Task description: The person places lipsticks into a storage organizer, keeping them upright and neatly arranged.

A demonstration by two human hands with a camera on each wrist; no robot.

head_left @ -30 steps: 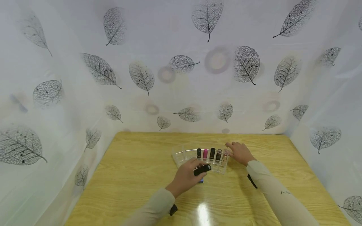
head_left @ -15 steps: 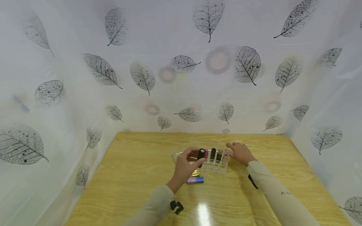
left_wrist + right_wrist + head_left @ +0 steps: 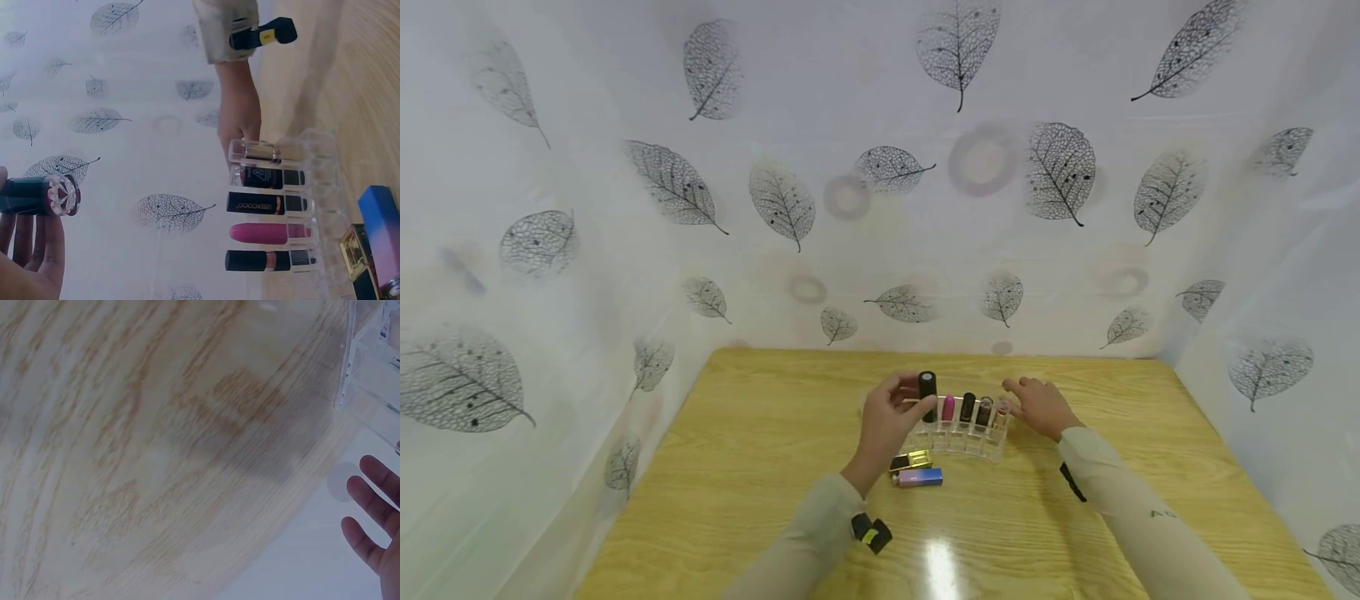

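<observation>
My left hand (image 3: 882, 425) holds a dark lipstick tube (image 3: 928, 385) upright over the left part of a clear lipstick organizer (image 3: 958, 446). In the left wrist view, that tube (image 3: 37, 196) shows a clear faceted end and stands apart from the organizer (image 3: 328, 206). Several lipsticks stand in its slots, including a pink one (image 3: 265, 233), a lettered black one (image 3: 262, 203) and a clear-capped one (image 3: 253, 152). My right hand (image 3: 1039, 406) is at the organizer's right end. Three of its fingers (image 3: 369, 500) stretch loosely apart; the thumb is hidden in the right wrist view.
A gold-and-black lipstick (image 3: 912, 461) and a blue-to-pink tube (image 3: 919, 477) lie on the wooden table (image 3: 760, 433) in front of the organizer. A white leaf-print curtain (image 3: 880, 242) encloses the table's back and sides.
My left hand has moved up and away from me, turning the dark lipstick from lying flat to upright above the organizer. The two tubes on the table came into view. My right hand stayed put.
</observation>
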